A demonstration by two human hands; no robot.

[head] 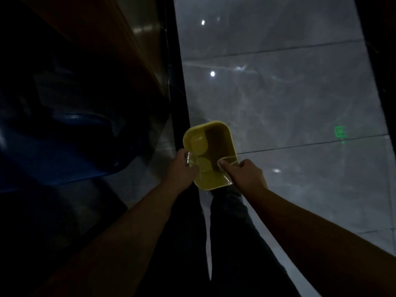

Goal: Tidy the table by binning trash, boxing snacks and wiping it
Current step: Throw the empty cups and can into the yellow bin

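A yellow rectangular bin (pixel 216 127) with rounded corners hangs in front of me over the floor, its open top facing up. Clear plastic lines its rim, and pale round shapes lie inside on the left. My left hand (pixel 182 168) grips the plastic and rim at the near left corner. My right hand (pixel 244 173) pinches the clear plastic at the near right corner. The scene is very dark, so the contents are hard to tell.
Glossy grey floor tiles (pixel 289 93) spread ahead and to the right. A dark upright post or frame (pixel 177 82) runs down the middle. A blue shape (pixel 64 151) and a brown panel (pixel 102 39) lie left. My dark trouser legs (pixel 225 243) are below.
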